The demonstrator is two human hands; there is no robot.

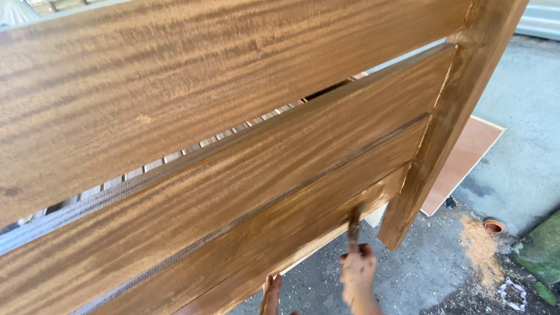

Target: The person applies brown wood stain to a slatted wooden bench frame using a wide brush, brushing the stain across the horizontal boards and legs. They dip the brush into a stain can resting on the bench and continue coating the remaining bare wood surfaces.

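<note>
Right hand (357,271) gripping brush (354,224), bristles touching lowest plank of stained wooden panel (233,175). Left hand (271,291) resting under panel edge, grip unclear. Sawdust (479,248) lying on concrete floor (519,163).

Right hand (357,269) with brush (353,224) on stained wooden panel (233,175)

I log: wooden headboard (233,146), warm brown stain, wavy striped grain, paler streaks at plank edges. Paintbrush (354,224), dark brown. Right hand (357,271), stain-smeared. Plywood sheet (466,157), pinkish tan. Concrete floor (525,146), grey; sawdust (479,248), orange.
</note>
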